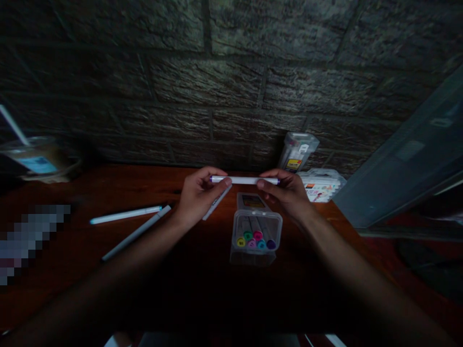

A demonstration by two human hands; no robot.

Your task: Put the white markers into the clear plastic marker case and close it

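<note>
A white marker (244, 180) with purple ends is held level between my two hands. My left hand (201, 192) pinches its left end, thumb in front. At the other end, my right hand (284, 188) grips it between thumb and fingers. Just below my right hand, a clear plastic marker case (237, 226) lies with its opening toward me. Inside it are several markers with coloured caps, among them yellow, green, pink, blue and purple. Partly behind my left hand, another pale marker (216, 202) rests on the table.
Left on the wooden table (119, 188) lie a blue-tipped marker (126, 215) and a grey-white one (137, 232). A drink cup (36, 156) with a straw stands far left. An upright clear case (298, 150) and a white box (323, 185) stand back right by the stone wall (231, 86).
</note>
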